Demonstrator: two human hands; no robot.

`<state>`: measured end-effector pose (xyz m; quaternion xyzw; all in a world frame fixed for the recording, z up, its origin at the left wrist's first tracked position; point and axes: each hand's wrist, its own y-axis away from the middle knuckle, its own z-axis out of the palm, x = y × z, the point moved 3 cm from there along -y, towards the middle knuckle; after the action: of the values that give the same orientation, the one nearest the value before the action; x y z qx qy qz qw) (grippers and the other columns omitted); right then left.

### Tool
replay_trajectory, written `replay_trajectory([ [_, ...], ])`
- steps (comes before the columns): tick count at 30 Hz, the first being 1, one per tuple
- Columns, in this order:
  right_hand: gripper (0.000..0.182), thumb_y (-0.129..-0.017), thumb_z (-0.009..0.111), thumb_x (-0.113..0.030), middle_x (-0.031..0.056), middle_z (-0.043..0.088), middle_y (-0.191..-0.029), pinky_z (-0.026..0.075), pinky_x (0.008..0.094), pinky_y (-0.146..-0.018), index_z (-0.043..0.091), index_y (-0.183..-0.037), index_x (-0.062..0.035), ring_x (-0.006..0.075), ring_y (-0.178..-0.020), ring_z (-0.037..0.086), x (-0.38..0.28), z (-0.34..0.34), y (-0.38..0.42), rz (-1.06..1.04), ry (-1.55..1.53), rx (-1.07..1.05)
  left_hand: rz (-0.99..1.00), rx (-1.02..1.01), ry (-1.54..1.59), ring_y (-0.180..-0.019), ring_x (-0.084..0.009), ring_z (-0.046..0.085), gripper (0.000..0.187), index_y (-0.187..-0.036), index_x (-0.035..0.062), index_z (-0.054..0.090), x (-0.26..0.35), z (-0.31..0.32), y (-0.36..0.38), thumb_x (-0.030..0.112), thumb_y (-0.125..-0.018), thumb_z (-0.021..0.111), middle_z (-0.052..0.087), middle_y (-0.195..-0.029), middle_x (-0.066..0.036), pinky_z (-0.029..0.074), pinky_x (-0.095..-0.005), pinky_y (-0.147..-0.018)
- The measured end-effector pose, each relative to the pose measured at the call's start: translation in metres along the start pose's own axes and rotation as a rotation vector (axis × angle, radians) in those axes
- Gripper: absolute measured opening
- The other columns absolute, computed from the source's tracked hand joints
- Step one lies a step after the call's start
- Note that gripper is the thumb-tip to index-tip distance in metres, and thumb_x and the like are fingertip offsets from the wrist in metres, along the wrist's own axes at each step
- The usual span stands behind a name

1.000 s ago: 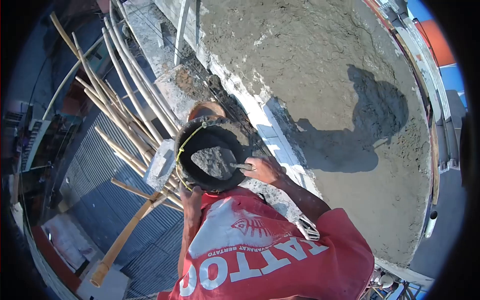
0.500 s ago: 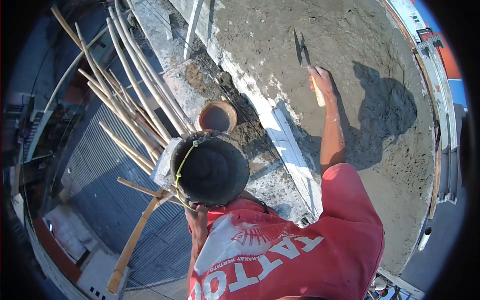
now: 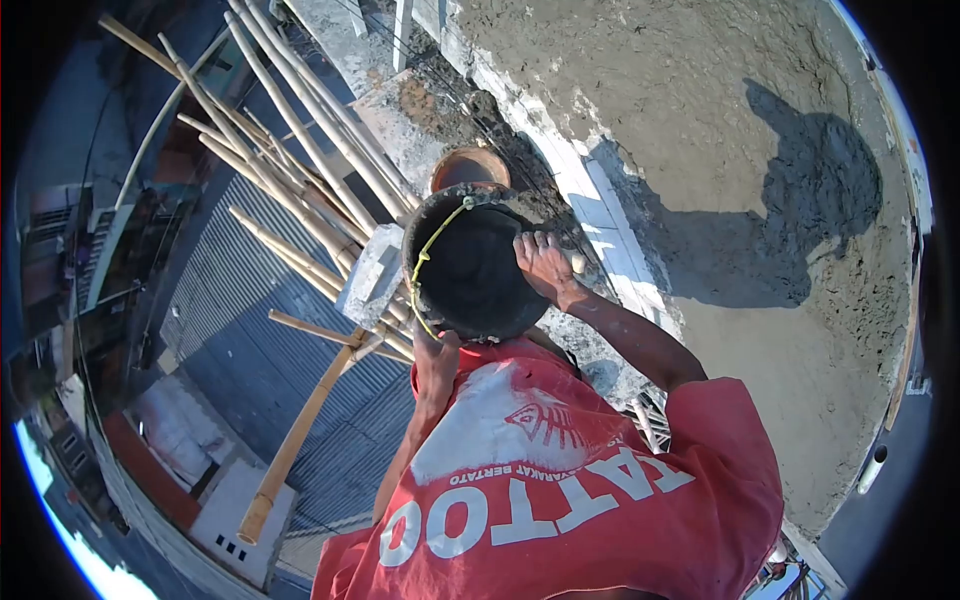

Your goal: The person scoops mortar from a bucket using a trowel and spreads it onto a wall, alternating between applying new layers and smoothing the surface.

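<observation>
A black rubber bucket (image 3: 478, 312) tilts toward me against the front of my red shirt, its dark inside facing up. My left hand (image 3: 435, 362) is closed on the near rim, beside the yellow rope handle (image 3: 428, 250). On the bucket's right rim lies my right hand (image 3: 546, 268), fingers curled over the edge. A pale stub, which looks like the end of the trowel's wooden handle (image 3: 578, 263), sticks out beside that hand. I cannot make out the trowel's blade.
Wet grey mortar (image 3: 690, 120) covers the slab at right, bordered by a white ledge (image 3: 600, 215). Behind the bucket stands a brown round pot (image 3: 470, 168). Bamboo poles (image 3: 300, 130) rise at left above a corrugated roof (image 3: 230, 290) far below. A concrete block (image 3: 372, 272) sits beside the bucket.
My right hand has come back from over the mortar, where it held the trowel out, to the bucket's right rim. The bucket and my left hand appear further right in view.
</observation>
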<state>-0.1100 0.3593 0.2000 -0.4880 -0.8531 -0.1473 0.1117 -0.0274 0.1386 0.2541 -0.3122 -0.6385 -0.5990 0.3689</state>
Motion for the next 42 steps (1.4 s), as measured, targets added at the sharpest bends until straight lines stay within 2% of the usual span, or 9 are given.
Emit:
replay_trajectory([
  [11, 0.036, -0.075, 0.062, -0.037, 0.0164, 0.063, -0.08, 0.05, 0.0435, -0.066, 0.058, -0.094, -0.0061, 0.0336, -0.08, 0.062, -0.021, -0.008, 0.026, -0.027, -0.921, -0.312, -0.052, 0.06, -0.145, -0.093, -0.0289, 0.056, 0.048, -0.118, -0.0043, 0.042, -0.02, -0.007, 0.014, 0.001, -0.071, 0.048, 0.057, -0.102, -0.02, 0.044, -0.0338, -0.082],
  [14, 0.036, -0.075, 0.062, -0.038, 0.0153, 0.064, -0.082, 0.049, 0.0429, -0.065, 0.059, -0.096, -0.0087, 0.0336, -0.077, 0.062, 0.0, -0.031, 0.033, 0.051, -0.896, -0.475, -0.003, 0.08, 0.114, -0.089, -0.0227, 0.055, 0.046, -0.118, -0.0045, 0.042, -0.023, -0.007, 0.015, 0.0, -0.072, 0.047, 0.057, -0.099, -0.016, 0.044, -0.03, -0.079],
  [20, 0.033, -0.076, 0.062, -0.04, 0.0107, 0.063, -0.075, 0.047, 0.0407, -0.056, 0.06, -0.096, -0.0144, 0.0292, -0.074, 0.062, 0.016, -0.037, 0.043, 0.055, -0.709, -0.228, -0.009, 0.032, 0.314, -0.075, -0.0106, 0.053, 0.032, -0.107, -0.0029, 0.045, 0.002, -0.004, 0.015, -0.002, -0.075, 0.046, 0.055, -0.087, -0.005, 0.046, -0.0234, -0.066],
  [23, 0.021, -0.072, 0.062, -0.029, 0.0136, 0.06, -0.063, 0.045, 0.0396, -0.055, 0.063, -0.078, -0.0086, 0.0328, -0.06, 0.059, 0.041, -0.084, 0.034, 0.082, -1.035, -0.226, -0.08, 0.087, 0.395, -0.076, -0.0117, 0.055, 0.039, -0.114, -0.0003, 0.044, 0.013, -0.005, 0.02, 0.0, -0.076, 0.047, 0.055, -0.093, -0.005, 0.048, -0.0236, -0.066],
  [26, 0.018, -0.073, 0.068, -0.02, 0.0066, 0.06, -0.062, 0.044, 0.0313, -0.049, 0.064, -0.08, -0.0039, 0.0171, -0.052, 0.059, 0.068, -0.099, 0.017, 0.022, -1.401, -0.281, -0.053, 0.089, 0.387, -0.077, -0.0117, 0.055, 0.04, -0.116, 0.0004, 0.043, 0.015, -0.012, 0.024, 0.0, -0.076, 0.047, 0.056, -0.094, -0.006, 0.048, -0.0237, -0.066],
  [31, 0.023, -0.081, 0.066, -0.02, 0.0042, 0.053, -0.067, 0.047, 0.0294, -0.048, 0.052, -0.08, -0.0025, 0.0153, -0.051, 0.057, 0.114, -0.024, -0.045, 0.254, -2.181, -0.666, -0.088, 0.095, 0.336, -0.08, -0.0119, 0.055, 0.044, -0.117, 0.0029, 0.042, 0.009, -0.024, 0.029, 0.012, -0.075, 0.053, 0.056, -0.095, -0.005, 0.048, -0.0232, -0.066],
  [33, 0.021, -0.083, 0.062, -0.023, 0.0034, 0.051, -0.064, 0.042, 0.0279, -0.042, 0.052, -0.079, -0.0051, 0.0133, -0.046, 0.051, 0.157, 0.029, -0.088, 0.531, -2.143, -0.632, -0.127, 0.144, 0.302, -0.079, -0.0119, 0.055, 0.045, -0.117, 0.0026, 0.042, 0.006, -0.027, 0.031, 0.014, -0.075, 0.054, 0.056, -0.094, -0.005, 0.048, -0.0232, -0.065],
  [36, 0.027, -0.083, 0.06, -0.028, 0.0021, 0.048, -0.059, 0.038, 0.0274, -0.041, 0.049, -0.082, -0.0034, 0.0113, -0.046, 0.046, 0.267, 0.091, -0.122, 1.005, -1.348, -0.175, -0.187, 0.143, 0.265, -0.079, -0.0125, 0.055, 0.045, -0.115, 0.0013, 0.043, 0.006, -0.031, 0.035, 0.013, -0.072, 0.054, 0.056, -0.093, -0.006, 0.049, -0.0248, -0.065],
  [42, 0.038, -0.084, 0.059, -0.029, 0.0173, 0.063, -0.078, 0.048, 0.0407, -0.062, 0.055, -0.101, 0.0043, 0.0317, -0.069, 0.062, 0.309, -0.062, -0.004, 0.81, -0.621, 0.067, -0.131, 0.236, 0.055, -0.077, -0.0151, 0.058, 0.045, -0.113, -0.0027, 0.045, -0.005, -0.023, 0.019, 0.0, -0.069, 0.045, 0.058, -0.091, -0.01, 0.05, -0.0274, -0.067],
])
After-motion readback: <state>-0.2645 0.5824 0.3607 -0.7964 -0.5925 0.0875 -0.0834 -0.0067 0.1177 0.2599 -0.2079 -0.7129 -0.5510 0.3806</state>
